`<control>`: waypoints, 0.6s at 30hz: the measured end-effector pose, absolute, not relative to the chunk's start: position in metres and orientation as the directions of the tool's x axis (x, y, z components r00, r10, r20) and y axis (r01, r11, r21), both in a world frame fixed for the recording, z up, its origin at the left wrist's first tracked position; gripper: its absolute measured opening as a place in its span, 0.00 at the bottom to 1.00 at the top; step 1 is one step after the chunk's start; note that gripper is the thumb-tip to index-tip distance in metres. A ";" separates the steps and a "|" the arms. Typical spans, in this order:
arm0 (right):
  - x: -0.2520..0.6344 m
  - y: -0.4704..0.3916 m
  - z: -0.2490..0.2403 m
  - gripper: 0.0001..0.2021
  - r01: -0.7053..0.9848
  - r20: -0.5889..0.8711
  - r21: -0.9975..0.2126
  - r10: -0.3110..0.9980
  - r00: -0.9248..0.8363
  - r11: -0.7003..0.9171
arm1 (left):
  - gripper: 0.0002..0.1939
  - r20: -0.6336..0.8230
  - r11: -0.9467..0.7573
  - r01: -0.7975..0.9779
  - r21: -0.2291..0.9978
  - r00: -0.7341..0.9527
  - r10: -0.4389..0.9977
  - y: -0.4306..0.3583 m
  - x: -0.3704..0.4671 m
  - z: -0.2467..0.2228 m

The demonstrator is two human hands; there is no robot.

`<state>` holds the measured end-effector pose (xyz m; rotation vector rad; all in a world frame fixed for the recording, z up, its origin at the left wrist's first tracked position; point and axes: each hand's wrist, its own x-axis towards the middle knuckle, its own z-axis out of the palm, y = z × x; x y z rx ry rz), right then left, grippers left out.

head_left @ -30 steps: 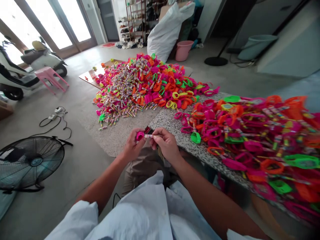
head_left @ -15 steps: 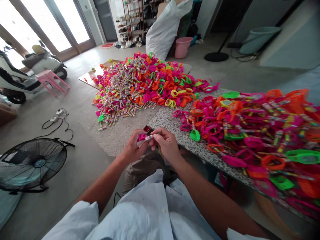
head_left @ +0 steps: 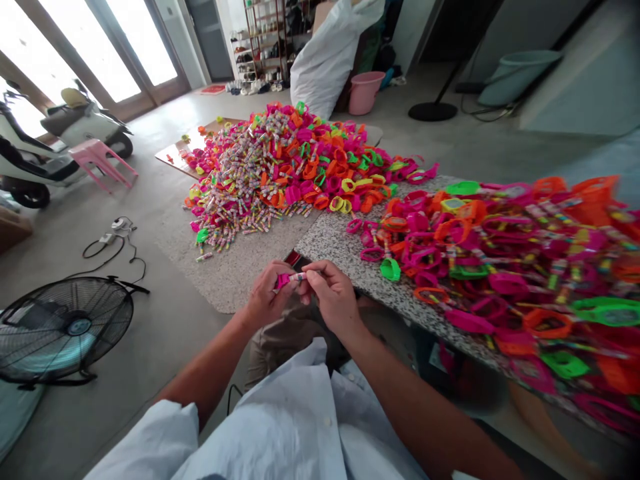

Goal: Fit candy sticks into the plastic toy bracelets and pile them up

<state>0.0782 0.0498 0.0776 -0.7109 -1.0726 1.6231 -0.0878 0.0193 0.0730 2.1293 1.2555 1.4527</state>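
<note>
My left hand (head_left: 266, 295) is closed around a bright pink plastic toy watch (head_left: 283, 281), partly hidden by the fingers. A small printed candy tube (head_left: 299, 277) lies against the pink piece, pinched at its right end by the thumb and fingers of my right hand (head_left: 334, 293). Both hands are together above my lap, at the near corner of the speckled stone slab. Whether the tube is inside the watch or only beside it, I cannot tell. Just behind the fingers, a dark red-and-black object (head_left: 295, 257) shows in part.
On the right, the granite slab (head_left: 325, 235) bears a heap of toy watches with tubes (head_left: 505, 267). Ahead lies a larger pile of loose tubes and watches (head_left: 280, 160). A black floor fan (head_left: 80, 325) stands left, with a pink stool (head_left: 97, 159) and scooter beyond.
The pink toy watch has turned slightly in my left fingers, and its face shows less. Both hands stay in nearly the same place, still joined at the tube.
</note>
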 end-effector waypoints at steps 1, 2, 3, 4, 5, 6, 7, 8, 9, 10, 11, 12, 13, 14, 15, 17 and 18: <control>0.078 0.049 0.077 0.11 -0.429 0.055 -0.900 0.953 -0.297 -0.082 | 0.05 0.628 -0.592 0.502 0.631 0.117 0.769 0.019 -0.086 0.073; 0.077 0.048 0.076 0.11 -0.434 0.049 -0.897 0.956 -0.288 -0.085 | 0.05 0.631 -0.591 0.506 0.628 0.114 0.767 0.019 -0.085 0.073; 0.077 0.048 0.075 0.11 -0.438 0.039 -0.894 0.959 -0.282 -0.093 | 0.05 0.626 -0.584 0.515 0.628 0.112 0.772 0.019 -0.084 0.072; 0.077 0.049 0.074 0.11 -0.438 0.024 -0.893 0.959 -0.282 -0.107 | 0.05 0.612 -0.569 0.525 0.632 0.112 0.783 0.019 -0.082 0.070; 0.079 0.051 0.072 0.11 -0.428 0.008 -0.896 0.958 -0.288 -0.121 | 0.06 0.587 -0.547 0.536 0.643 0.114 0.802 0.021 -0.082 0.067; 0.082 0.055 0.072 0.11 -0.401 -0.005 -0.907 0.957 -0.289 -0.126 | 0.09 0.550 -0.518 0.540 0.663 0.118 0.827 0.023 -0.082 0.063; 0.087 0.061 0.073 0.11 -0.358 -0.008 -0.927 0.962 -0.273 -0.109 | 0.13 0.516 -0.493 0.535 0.686 0.120 0.848 0.026 -0.083 0.058; 0.095 0.069 0.075 0.10 -0.299 0.005 -0.952 0.973 -0.232 -0.066 | 0.21 0.492 -0.476 0.521 0.709 0.119 0.862 0.031 -0.087 0.053; 0.106 0.079 0.079 0.10 -0.225 0.041 -0.974 0.986 -0.161 0.004 | 0.30 0.480 -0.464 0.503 0.730 0.106 0.871 0.038 -0.092 0.047; 0.120 0.092 0.085 0.10 -0.129 0.102 -0.987 0.993 -0.061 0.093 | 0.38 0.477 -0.450 0.491 0.746 0.078 0.875 0.046 -0.100 0.041; 0.139 0.107 0.091 0.10 -0.004 0.187 -0.982 0.981 0.056 0.187 | 0.42 0.477 -0.429 0.496 0.755 0.033 0.878 0.055 -0.111 0.036; 0.160 0.125 0.099 0.11 0.148 0.289 -0.953 0.942 0.173 0.265 | 0.41 0.464 -0.381 0.532 0.756 -0.027 0.885 0.065 -0.125 0.031; 0.184 0.144 0.107 0.11 0.340 0.403 -0.890 0.874 0.272 0.305 | 0.36 0.429 -0.294 0.601 0.743 -0.091 0.899 0.076 -0.141 0.027; 0.210 0.164 0.114 0.11 0.543 0.515 -0.789 0.791 0.330 0.287 | 0.29 0.380 -0.177 0.688 0.703 -0.154 0.912 0.086 -0.158 0.024; 0.236 0.184 0.120 0.12 0.702 0.594 -0.681 0.718 0.363 0.208 | 0.23 0.322 -0.041 0.780 0.624 -0.209 0.923 0.095 -0.176 0.022; 0.286 0.221 0.127 0.15 0.853 0.632 -0.522 0.666 0.395 -0.010 | 0.18 0.244 0.143 0.871 0.469 -0.284 0.927 0.111 -0.208 0.020; 0.308 0.237 0.128 0.15 0.882 0.630 -0.460 0.661 0.408 -0.107 | 0.18 0.226 0.182 0.885 0.427 -0.300 0.927 0.118 -0.221 0.020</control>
